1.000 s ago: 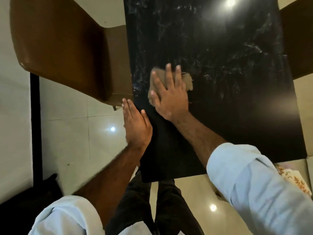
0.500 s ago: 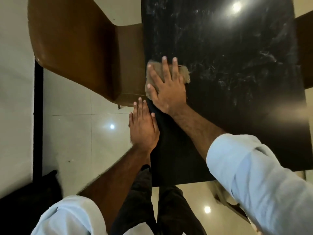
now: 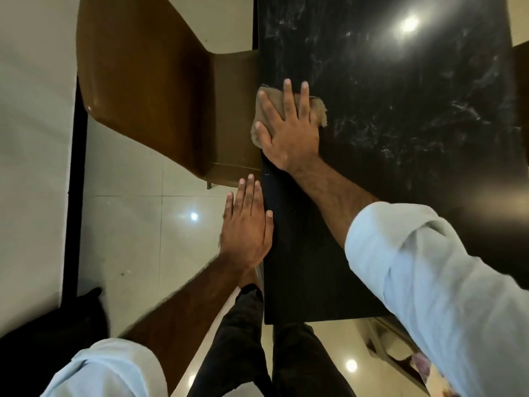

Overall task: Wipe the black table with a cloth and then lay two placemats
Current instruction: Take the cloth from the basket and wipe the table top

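Observation:
A glossy black table (image 3: 400,138) with pale marbled streaks fills the upper right. A tan cloth (image 3: 317,110) lies on its left edge. My right hand (image 3: 289,130) lies flat on the cloth with fingers spread, pressing it to the tabletop; most of the cloth is hidden under the palm. My left hand (image 3: 246,224) is held flat with straight fingers against the table's left edge, nearer to me, and holds nothing. No placemats can be clearly made out.
A brown chair (image 3: 148,90) stands pushed against the table's left side, just beyond my left hand. Another brown chair edge (image 3: 521,90) shows at the far right. The floor is shiny pale tile (image 3: 128,239). My legs stand at the table's near corner.
My right hand has slid the cloth leftward to the table's left edge. My left hand stays along that edge, nearer to me.

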